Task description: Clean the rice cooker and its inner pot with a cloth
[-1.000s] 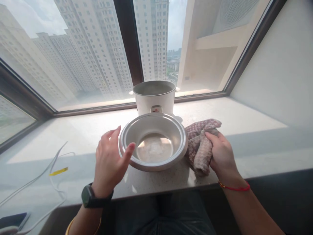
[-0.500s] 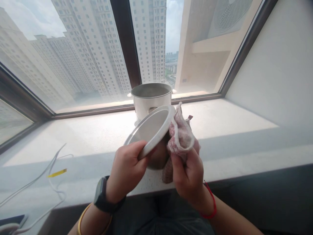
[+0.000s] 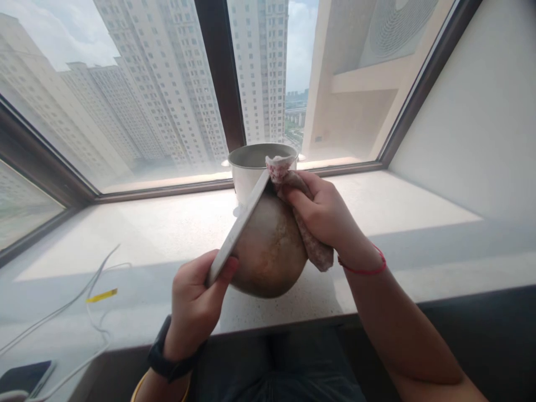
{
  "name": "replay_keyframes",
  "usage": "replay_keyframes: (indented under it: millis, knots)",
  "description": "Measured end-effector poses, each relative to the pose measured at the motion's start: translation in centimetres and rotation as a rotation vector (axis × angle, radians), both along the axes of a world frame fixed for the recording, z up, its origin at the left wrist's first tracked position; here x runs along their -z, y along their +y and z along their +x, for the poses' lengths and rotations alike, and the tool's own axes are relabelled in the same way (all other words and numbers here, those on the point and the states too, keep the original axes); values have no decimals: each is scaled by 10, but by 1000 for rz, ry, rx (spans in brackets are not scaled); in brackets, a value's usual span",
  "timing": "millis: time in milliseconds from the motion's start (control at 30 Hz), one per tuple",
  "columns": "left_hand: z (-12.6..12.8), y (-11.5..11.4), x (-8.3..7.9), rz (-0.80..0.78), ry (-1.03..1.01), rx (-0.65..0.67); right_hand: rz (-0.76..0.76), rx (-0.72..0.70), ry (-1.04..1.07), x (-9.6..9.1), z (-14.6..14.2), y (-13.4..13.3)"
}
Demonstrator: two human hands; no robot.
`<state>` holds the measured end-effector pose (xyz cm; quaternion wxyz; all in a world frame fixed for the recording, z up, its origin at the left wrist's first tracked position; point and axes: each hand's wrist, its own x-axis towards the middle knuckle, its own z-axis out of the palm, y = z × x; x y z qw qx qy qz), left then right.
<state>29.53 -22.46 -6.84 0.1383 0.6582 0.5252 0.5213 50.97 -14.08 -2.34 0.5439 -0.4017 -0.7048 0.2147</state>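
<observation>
Tilting over the windowsill (image 3: 397, 223), one metal bowl (image 3: 268, 254) shows a pale edge and a rounded, brown-stained underside. The left hand's (image 3: 196, 301) grip pinches that edge; the right hand's (image 3: 320, 212) clasps one cloth (image 3: 312, 243) against the bowl. Behind: one white pot (image 3: 245, 181).

Dark-framed window (image 3: 221, 72), upper half of my feed, pale towers (image 3: 163, 84) outside; plain wall (image 3: 473, 128), right side; pale sill (image 3: 402, 262) across the middle, where I see sunlight (image 3: 176, 220).
</observation>
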Motion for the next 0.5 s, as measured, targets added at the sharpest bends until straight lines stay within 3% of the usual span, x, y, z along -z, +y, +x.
replay_keyframes:
  millis: [133,233,333,500]
  knots:
    - [-6,-3,18,-91,-284,-52,-427,-366,355,6,18,34]
    - [-5,-2,28,-192,-553,-18,-628,-455,590,25,23,42]
    - [3,-1,29,-268,-822,45,-719,-393,670,47,27,38]
    - [20,3,18,-247,-1150,37,-428,-49,680,70,29,20]
